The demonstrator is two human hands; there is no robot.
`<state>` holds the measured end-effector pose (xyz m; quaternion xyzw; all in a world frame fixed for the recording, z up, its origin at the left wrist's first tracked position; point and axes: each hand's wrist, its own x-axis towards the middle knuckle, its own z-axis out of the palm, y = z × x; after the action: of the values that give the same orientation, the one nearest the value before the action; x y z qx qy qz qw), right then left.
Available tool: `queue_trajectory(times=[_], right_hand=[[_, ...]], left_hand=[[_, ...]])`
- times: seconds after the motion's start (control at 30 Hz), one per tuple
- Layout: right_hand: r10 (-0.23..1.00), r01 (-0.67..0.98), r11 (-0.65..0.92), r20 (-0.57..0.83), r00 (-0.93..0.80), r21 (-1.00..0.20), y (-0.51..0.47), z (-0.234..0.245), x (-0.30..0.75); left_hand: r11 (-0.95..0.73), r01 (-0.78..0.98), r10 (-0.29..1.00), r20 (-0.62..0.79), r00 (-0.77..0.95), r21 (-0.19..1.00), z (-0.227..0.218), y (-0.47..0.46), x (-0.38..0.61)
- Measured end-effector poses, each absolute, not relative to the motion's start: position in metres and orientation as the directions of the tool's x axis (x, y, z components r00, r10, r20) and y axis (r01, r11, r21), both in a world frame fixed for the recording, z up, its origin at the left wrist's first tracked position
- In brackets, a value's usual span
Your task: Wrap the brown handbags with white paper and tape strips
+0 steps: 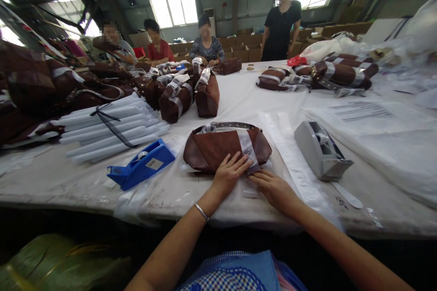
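A brown leather handbag lies on the covered table in front of me, its studded strap along the top. A pale translucent strip runs over the bag's right part. My left hand rests on the bag's front with fingers spread, their tips at the strip. Beside it, my right hand lies low with fingers stretched out, the tips at the strip's lower end by the bag's bottom edge. Left of the bag stands a blue tape dispenser; to the right is a grey tape dispenser.
White rolls tied with a black ribbon are stacked at the left. Several wrapped brown handbags stand behind, and more bags lie back right. Plastic sheets cover the right side. Several people are across the table.
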<state>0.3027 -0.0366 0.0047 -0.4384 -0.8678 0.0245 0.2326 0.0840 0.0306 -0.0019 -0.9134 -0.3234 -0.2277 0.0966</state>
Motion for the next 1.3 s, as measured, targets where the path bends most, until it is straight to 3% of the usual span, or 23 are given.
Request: queue_trajectory(times=[0.13, 0.37, 0.6, 0.83, 1.17, 1.3], right_hand=[[0.761, 0.703, 0.646, 0.324, -0.562, -0.297, -0.034, 0.011, 0.306], [0.623, 0.555, 0.770, 0.561, -0.545, -0.315, -0.030, -0.001, 0.289], [0.662, 0.535, 0.739, 0.586, -0.467, -0.409, -0.045, -0.006, 0.304], [0.641, 0.533, 0.759, 0.571, -0.512, -0.374, -0.065, 0.000, 0.306], [0.513, 0.593, 0.793, 0.678, -0.527, -0.139, -0.034, 0.047, 0.308], [0.549, 0.604, 0.768, 0.703, -0.452, -0.212, 0.001, 0.059, 0.307]], left_hand=[[-0.774, 0.633, 0.546, 0.475, 0.690, -0.029, -0.002, 0.031, 0.084], [-0.772, 0.634, 0.537, 0.483, 0.691, -0.049, -0.002, 0.031, 0.084], [-0.764, 0.642, 0.539, 0.486, 0.688, -0.060, -0.006, 0.032, 0.083], [-0.762, 0.642, 0.537, 0.477, 0.696, -0.078, -0.004, 0.031, 0.083], [-0.770, 0.601, 0.494, 0.395, 0.775, -0.215, 0.006, 0.025, 0.081], [-0.761, 0.633, 0.502, 0.488, 0.713, -0.141, 0.001, 0.024, 0.084]])
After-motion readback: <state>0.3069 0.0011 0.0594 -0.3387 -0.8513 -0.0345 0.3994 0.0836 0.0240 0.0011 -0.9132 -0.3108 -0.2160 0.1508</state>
